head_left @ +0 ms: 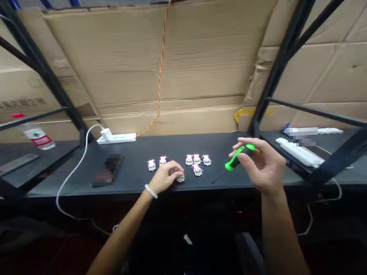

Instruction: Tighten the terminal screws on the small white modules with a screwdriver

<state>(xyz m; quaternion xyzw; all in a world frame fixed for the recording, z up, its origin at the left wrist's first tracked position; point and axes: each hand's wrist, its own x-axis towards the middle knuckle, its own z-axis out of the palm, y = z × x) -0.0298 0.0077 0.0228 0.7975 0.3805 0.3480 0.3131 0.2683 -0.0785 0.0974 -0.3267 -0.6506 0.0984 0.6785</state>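
Observation:
My left hand [164,176], with a pale beaded bracelet [151,191] at its wrist, pinches a small white-and-magenta part [181,178] near the table's front edge. The fingers cover much of that part. My right hand [266,168] is raised above the table and grips a green-and-black screwdriver [233,163] by its handle. Its thin shaft slants down to the left, apart from the parts. Similar small parts lie beside my left hand, including one [151,165] to its left and another [163,160] just behind it. Several more, such as this part [197,169], sit between my hands.
A white power strip [122,138] with a plugged-in charger [106,134] stands at the back left, its white cable [71,172] hanging over the front edge. A dark blurred object [107,171] lies left. Black metal posts [278,62] flank the table [226,141]; a bottle [38,136] is far left.

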